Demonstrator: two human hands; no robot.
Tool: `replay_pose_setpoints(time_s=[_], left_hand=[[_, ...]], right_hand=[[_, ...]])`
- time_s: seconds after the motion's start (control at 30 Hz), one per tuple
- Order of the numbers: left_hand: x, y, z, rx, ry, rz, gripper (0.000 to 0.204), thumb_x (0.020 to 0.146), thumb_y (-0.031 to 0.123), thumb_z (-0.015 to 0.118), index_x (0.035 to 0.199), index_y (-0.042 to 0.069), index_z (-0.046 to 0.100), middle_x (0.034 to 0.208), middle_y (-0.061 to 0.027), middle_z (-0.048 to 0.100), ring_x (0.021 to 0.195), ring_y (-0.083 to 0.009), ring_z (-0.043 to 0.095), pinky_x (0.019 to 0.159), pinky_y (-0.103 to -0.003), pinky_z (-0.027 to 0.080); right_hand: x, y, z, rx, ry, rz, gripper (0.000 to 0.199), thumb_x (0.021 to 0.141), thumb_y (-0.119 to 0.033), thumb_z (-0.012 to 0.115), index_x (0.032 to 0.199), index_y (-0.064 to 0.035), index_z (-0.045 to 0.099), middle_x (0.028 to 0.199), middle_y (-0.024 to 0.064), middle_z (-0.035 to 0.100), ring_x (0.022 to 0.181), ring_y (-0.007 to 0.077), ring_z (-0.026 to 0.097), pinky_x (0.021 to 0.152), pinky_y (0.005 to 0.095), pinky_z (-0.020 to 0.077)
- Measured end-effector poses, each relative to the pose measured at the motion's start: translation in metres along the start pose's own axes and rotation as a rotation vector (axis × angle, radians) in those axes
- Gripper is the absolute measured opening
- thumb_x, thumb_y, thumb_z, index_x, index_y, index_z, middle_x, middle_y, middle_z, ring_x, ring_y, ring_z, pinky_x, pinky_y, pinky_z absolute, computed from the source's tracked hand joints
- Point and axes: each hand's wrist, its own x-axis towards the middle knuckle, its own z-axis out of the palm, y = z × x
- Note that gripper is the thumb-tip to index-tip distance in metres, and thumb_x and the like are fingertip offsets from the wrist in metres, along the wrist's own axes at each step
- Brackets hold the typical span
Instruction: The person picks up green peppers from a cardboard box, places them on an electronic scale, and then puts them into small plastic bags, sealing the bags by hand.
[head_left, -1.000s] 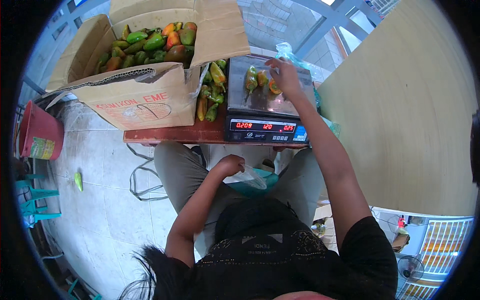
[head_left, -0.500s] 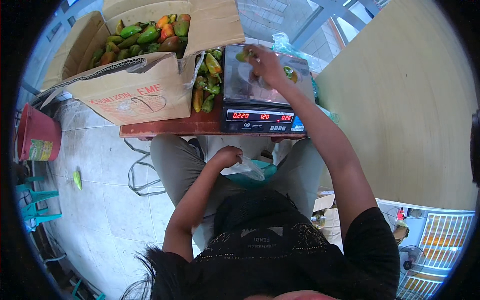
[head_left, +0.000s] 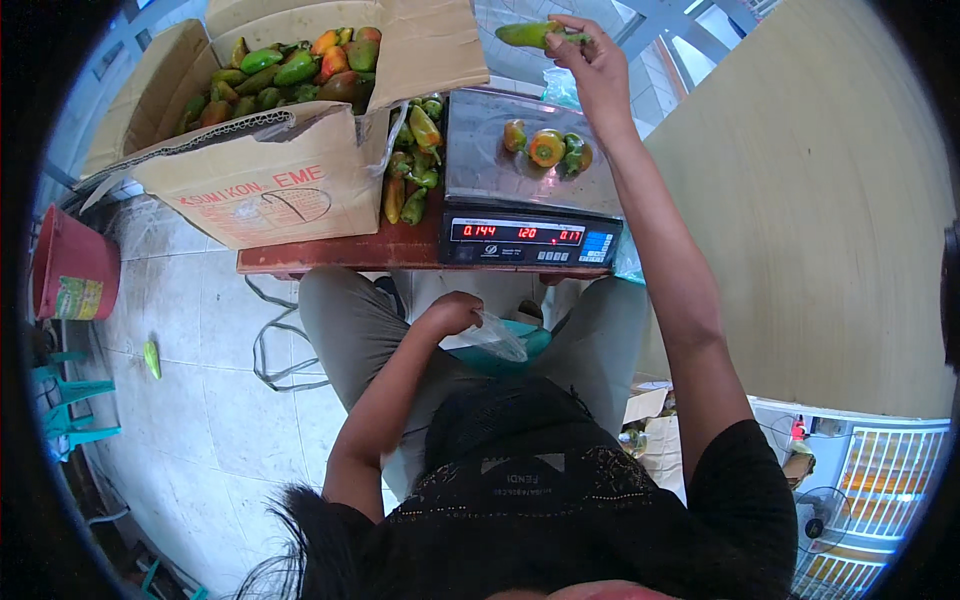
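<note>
Right hand (head_left: 598, 62) fingers pinched on a long green pepper (head_left: 530, 34), held up at 12 o'clock, clear of and past the far edge of the scale (head_left: 530, 200). Left hand (head_left: 452, 312) is closed on the mouth of a clear bag (head_left: 497, 337) at the lap, centre frame, over something teal I can't make out. Scale pan has three small peppers (head_left: 547, 148) clustered at its far right; red readout lit at the front. Loose peppers (head_left: 412, 160) lie on the surface between scale and box (head_left: 260, 185), at 11 o'clock of the scale; the box is full of green and orange ones. Red bucket (head_left: 70, 270) on the floor at 9 o'clock. My read: weighing out a portion, this pepper is the adjust piece. To do it well: set peppers down gently mid-pan, keep the wrist off the pan, let the readout settle before reading, keep the bag mouth open for transfer.
</note>
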Motion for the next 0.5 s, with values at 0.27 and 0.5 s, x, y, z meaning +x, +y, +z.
replay_pose_setpoints(time_s=[0.27,0.5], left_hand=[[0.0,0.001,0.0,0.018,0.037,0.039,0.021,0.066,0.021,0.06,0.079,0.005,0.06,0.083,-0.0148,0.059,0.081,-0.0327,0.055,0.071,-0.041,0.044],[0.006,-0.012,0.007,0.092,0.068,0.16,0.019,0.067,0.021,0.06,0.078,0.005,0.059,0.081,-0.0144,0.059,0.081,-0.0322,0.056,0.071,-0.041,0.043]], right_hand=[[-0.012,0.001,0.015,-0.358,-0.056,-0.151,0.025,0.073,-0.014,0.063,0.096,-0.0051,0.056,0.072,0.0116,0.057,0.06,0.0202,0.053,0.057,0.0316,0.0426],[-0.084,0.036,0.046,-0.802,-0.36,-0.213,0.029,0.069,-0.008,0.061,0.097,-0.007,0.055,0.089,0.0129,0.053,0.093,0.0284,0.051,0.08,0.0393,0.0396]])
